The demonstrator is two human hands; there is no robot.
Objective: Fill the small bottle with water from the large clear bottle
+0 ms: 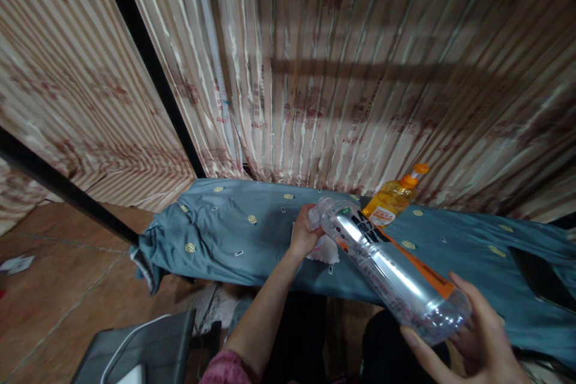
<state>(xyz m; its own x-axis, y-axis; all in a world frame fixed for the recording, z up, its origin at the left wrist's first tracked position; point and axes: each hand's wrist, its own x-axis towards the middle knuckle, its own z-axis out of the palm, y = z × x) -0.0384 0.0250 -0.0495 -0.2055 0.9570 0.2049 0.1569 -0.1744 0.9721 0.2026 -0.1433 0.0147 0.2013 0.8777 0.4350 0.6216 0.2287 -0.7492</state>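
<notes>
I see a clear plastic bottle lying tilted across my view, nearly on its side, with its neck end up and away and its base down and near. It looks empty, or close to it (the glare makes that hard to judge). A label with black lettering and an orange band wraps its middle. My right hand cups the base from below, and my left hand closes round the neck end, where the cap is hidden.

table | teal cloth cover (gold dots) | orange-capped bottle lying on it | white tissue
</notes>
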